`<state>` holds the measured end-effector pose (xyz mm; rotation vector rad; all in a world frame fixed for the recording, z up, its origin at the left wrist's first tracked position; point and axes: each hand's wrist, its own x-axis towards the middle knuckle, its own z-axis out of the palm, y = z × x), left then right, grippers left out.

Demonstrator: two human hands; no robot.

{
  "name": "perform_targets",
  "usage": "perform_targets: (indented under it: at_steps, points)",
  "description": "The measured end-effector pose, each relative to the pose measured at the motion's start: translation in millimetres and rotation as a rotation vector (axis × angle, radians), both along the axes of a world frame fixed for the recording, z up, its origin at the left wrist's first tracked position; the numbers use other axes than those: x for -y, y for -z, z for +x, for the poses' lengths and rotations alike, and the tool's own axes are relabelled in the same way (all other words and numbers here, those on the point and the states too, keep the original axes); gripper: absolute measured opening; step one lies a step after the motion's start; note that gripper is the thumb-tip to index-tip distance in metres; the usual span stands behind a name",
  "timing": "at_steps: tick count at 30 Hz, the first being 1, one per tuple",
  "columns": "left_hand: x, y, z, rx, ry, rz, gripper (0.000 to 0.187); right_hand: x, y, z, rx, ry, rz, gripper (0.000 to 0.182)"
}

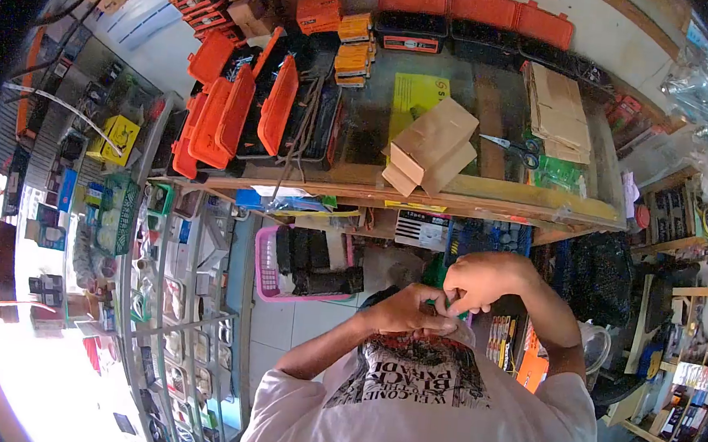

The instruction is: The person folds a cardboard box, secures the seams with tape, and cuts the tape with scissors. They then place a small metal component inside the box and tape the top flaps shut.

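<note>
My left hand [416, 311] and my right hand [489, 280] meet in front of my white printed shirt [457, 395]. The fingers of both are pinched together at one spot, the right hand slightly higher. What they grip is small and mostly covered by the fingers; I cannot tell what it is. Beyond them, on the glass-topped wooden counter [357, 176], an open cardboard box [435, 144] lies tilted on a yellow sheet [421, 89]. To its right are scissors [513, 148] with dark handles.
Orange-lidded cases [233, 116] stand at the counter's left. Small orange-yellow boxes [354, 51] are stacked at the back, and flattened cardboard [558, 112] lies at the right. Below the counter sits a pink basket [266, 276] with black packs. A glass display shelf [188, 316] runs along my left.
</note>
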<state>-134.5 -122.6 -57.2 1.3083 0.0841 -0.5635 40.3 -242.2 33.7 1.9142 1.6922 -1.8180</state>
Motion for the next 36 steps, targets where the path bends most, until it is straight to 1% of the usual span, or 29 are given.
perform_targets:
  at_steps: [6,9,10,13,15,17,18,19,21,22,24,26,27,28,31,32,34,36]
  points:
    - [-3,-27,2,-0.159,-0.015,-0.047,0.028,-1,7,12,-0.047,-0.021,-0.071,0.028]
    - [4,-1,-4,0.011,-0.07,0.008,0.028,1,5,20,-0.034,-0.047,-0.111,0.028]
    - [3,6,-8,-0.015,-0.071,-0.018,0.028,3,2,25,-0.02,-0.057,-0.124,0.028]
    - [-7,15,-21,-0.074,-0.102,-0.092,0.026,22,-3,48,-0.025,0.156,-0.03,0.027]
    - [-11,16,-28,-0.091,-0.167,-0.141,0.024,44,0,65,-0.126,0.474,0.246,0.022]
    - [-5,19,-35,0.023,-0.321,-0.224,0.022,49,-19,82,0.188,0.59,0.574,0.017]
    - [-3,20,-39,0.079,-0.393,-0.264,0.021,49,-26,89,0.39,0.665,0.663,0.016]
    - [0,22,-42,0.074,-0.465,-0.274,0.019,50,-30,95,0.596,0.738,0.748,0.015]
    - [7,28,-50,0.064,-0.613,-0.294,0.015,53,-15,115,0.865,0.711,0.99,0.015]
    - [10,33,-54,0.002,-0.658,-0.288,0.015,54,-6,122,1.001,0.688,1.11,0.015]
    - [14,46,-61,-0.12,-0.745,-0.274,0.016,58,8,129,1.02,0.697,1.061,0.017]
    - [9,88,-66,-0.087,-0.828,-0.312,0.016,58,10,134,1.034,0.718,0.962,0.02]
    - [5,85,-64,-0.072,-0.872,-0.33,0.018,57,9,136,1.04,0.737,0.888,0.021]
    - [3,69,-63,-0.213,-0.896,-0.302,0.018,55,9,138,1.043,0.753,0.812,0.023]
    - [-2,104,-68,-0.05,-0.93,-0.081,0.017,51,12,151,1.026,0.721,0.833,0.025]
    - [-3,110,-71,0.018,-0.918,-0.004,0.017,52,16,155,0.983,0.712,0.891,0.03]
    - [-6,112,-71,0.15,-0.892,0.15,0.018,41,-3,148,1.017,0.681,0.766,0.035]
    - [-6,120,-65,0.328,-0.886,0.219,0.018,36,-11,142,1.014,0.669,0.669,0.042]
